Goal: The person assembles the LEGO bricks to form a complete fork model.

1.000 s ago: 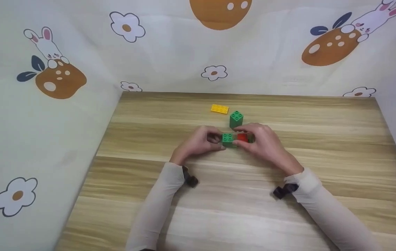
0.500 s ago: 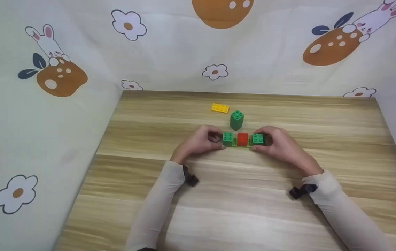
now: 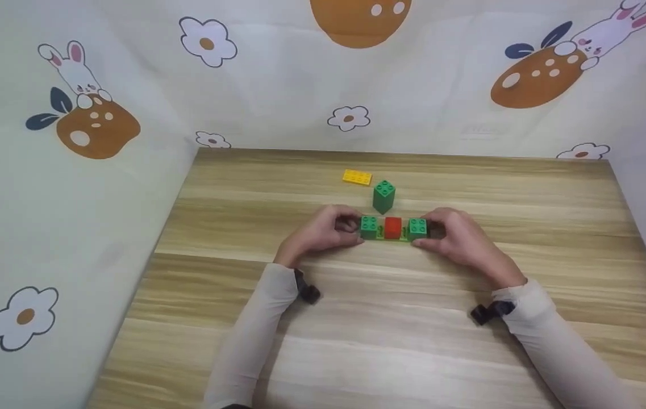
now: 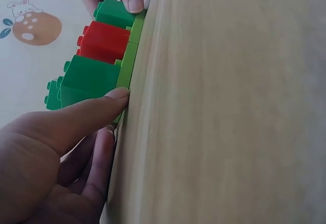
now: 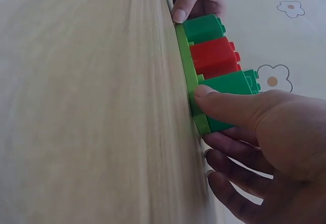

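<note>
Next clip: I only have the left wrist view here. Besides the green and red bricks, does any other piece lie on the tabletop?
Observer: Yes, the head view shows a flat yellow two-by-four brick toward the far edge of the tabletop.
Operator: Some green peeks out past the near green brick. How does that piece sit?
Observer: From the head view, it's a tall green block standing upright behind the light-green base, turned cornerwise to it.
Operator: And the right hand? I mostly see its thumb.
Observer: In the right wrist view, three of its fingers show past the base's end, with gaps between them.
</note>
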{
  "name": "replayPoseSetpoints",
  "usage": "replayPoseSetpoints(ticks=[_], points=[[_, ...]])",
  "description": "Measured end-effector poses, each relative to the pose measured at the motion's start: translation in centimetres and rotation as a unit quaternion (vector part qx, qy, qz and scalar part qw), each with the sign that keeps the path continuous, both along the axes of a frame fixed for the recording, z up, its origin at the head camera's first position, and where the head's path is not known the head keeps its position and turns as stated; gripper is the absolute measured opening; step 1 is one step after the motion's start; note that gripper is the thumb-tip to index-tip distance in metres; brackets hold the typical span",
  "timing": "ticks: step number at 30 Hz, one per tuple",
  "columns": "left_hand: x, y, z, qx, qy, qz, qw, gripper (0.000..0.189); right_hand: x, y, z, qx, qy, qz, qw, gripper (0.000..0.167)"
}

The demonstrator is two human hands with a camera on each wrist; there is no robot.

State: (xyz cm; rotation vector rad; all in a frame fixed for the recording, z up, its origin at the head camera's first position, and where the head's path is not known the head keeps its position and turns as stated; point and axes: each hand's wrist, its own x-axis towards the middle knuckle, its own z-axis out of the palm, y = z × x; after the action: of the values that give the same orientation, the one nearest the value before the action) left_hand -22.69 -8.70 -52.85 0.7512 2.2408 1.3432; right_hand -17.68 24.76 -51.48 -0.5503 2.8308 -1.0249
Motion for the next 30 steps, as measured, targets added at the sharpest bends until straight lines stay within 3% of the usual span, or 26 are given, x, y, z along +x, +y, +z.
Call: replayPoseSetpoints(ticks=[5,7,11,14,17,24,30], points=[[-0.2,-0.5,0.1,0.001,-0.006,-0.017,0.9998,0.045,0.0,-0.1,-0.1,0.002,-0.001,0.001,1.0000,0.034],[-0.4,-0.3,0.1,0.006,0.000,-0.005,1.0000,0.044,0.0,0.0,-0.1,0.002,-0.003,0.001,1.0000,0.035],[-1.1,0.4,0.1,0.010,0.055,0.073,0.9958,0.037,0.1,0.1,-0.1,0.001,-0.003,-0.002,1.0000,0.035],[-1.8,0.8,0.1,0.012,0.104,0.148,0.9835,0.034,0.1,0.1,0.0,0.007,0.003,-0.004,1.0000,0.033],[-2.5,0.9,0.1,0.007,0.121,0.201,0.9721,0.038,0.0,0.1,0.0,0.012,0.007,-0.006,0.9999,0.032],[-3.8,1.5,0.2,-0.019,0.084,0.248,0.9649,0.048,0.0,0.2,0.0,0.005,0.005,-0.004,1.0000,0.033],[-4.8,2.3,0.3,-0.054,0.085,0.267,0.9585,0.049,-0.1,0.2,-0.1,0.004,0.004,-0.002,1.0000,0.033]])
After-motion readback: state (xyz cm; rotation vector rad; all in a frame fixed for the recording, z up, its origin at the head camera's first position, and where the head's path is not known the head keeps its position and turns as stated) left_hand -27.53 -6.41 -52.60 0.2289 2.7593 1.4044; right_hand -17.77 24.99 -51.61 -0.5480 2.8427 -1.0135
